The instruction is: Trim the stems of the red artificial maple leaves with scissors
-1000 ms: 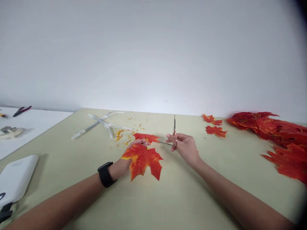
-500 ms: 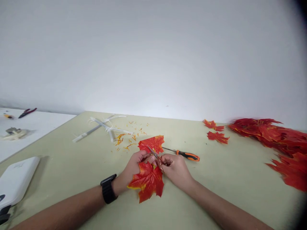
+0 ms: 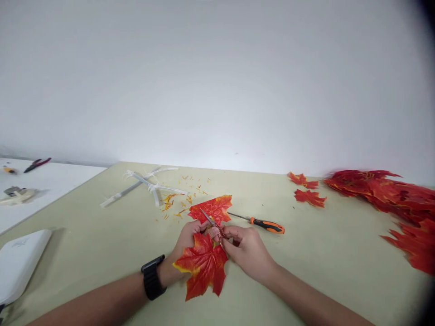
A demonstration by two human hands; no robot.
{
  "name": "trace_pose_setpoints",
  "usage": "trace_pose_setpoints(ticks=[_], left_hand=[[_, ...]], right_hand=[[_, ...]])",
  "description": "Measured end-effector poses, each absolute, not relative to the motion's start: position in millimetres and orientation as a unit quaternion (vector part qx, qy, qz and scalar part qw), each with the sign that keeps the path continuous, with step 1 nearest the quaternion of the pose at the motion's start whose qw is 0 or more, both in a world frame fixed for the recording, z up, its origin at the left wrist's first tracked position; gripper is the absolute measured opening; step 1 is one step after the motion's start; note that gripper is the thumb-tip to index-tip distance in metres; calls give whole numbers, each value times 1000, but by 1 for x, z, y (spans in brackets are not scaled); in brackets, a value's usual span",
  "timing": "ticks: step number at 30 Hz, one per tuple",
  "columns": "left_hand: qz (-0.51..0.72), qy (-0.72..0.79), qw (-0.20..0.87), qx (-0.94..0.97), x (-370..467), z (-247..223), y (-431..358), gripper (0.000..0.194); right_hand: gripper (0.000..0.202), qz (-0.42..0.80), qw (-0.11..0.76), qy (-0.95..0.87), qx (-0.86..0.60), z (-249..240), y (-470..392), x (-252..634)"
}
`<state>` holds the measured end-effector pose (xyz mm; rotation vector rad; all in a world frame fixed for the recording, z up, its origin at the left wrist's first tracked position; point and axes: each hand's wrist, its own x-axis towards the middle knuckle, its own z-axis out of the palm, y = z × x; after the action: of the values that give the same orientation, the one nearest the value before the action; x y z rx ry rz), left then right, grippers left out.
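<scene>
My left hand (image 3: 190,237), closed, pinches a red-orange artificial maple leaf (image 3: 204,265) near its stem end; the leaf hangs toward me. Small scissors (image 3: 213,222) with coppery handles are in my closed right hand (image 3: 246,246). Their blades point up and left, crossing just above the left fingertips. Whether the blades touch the leaf I cannot tell. Just beyond the hands is a second maple leaf (image 3: 214,209), partly behind the scissors; I cannot tell if it is held. Close by on the table lies a screwdriver (image 3: 268,225) with an orange and black handle.
Yellow-orange scraps (image 3: 169,201) are scattered past my left hand, beside a crossed frame (image 3: 136,181) bound with white ties. A leaf pile (image 3: 380,190) and loose leaves (image 3: 310,197) are at the right. A white device (image 3: 25,260) sits left; pliers (image 3: 37,165) lie on the white surface beyond.
Both hands, with the leaf and scissors, have shifted slightly left and down. The held leaf has tilted a little. The view has also moved slightly.
</scene>
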<state>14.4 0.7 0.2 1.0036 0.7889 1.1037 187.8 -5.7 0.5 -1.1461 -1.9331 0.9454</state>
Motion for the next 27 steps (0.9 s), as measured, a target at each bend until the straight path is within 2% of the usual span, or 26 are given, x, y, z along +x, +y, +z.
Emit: trace_pose_setpoints(ticks=[4, 7, 11, 17, 22, 27], left_hand=[[498, 346, 650, 459, 10, -4, 6, 28], [514, 340, 644, 454, 7, -11, 9, 24], [506, 319, 695, 399, 6, -20, 13, 30], [515, 352, 626, 468, 9, -23, 7, 37], [511, 351, 617, 485, 11, -24, 1, 40], [480, 351, 618, 514, 9, -22, 0, 36]], right_hand=[[21, 384, 353, -728, -446, -3, -4, 188], [20, 346, 366, -728, -466, -3, -3, 189], [17, 287, 387, -753, -448, -2, -2, 190], [16, 227, 360, -796, -431, -3, -5, 191], [14, 181, 337, -816, -432, -4, -6, 193], [10, 150, 355, -815, -432, -10, -2, 194]])
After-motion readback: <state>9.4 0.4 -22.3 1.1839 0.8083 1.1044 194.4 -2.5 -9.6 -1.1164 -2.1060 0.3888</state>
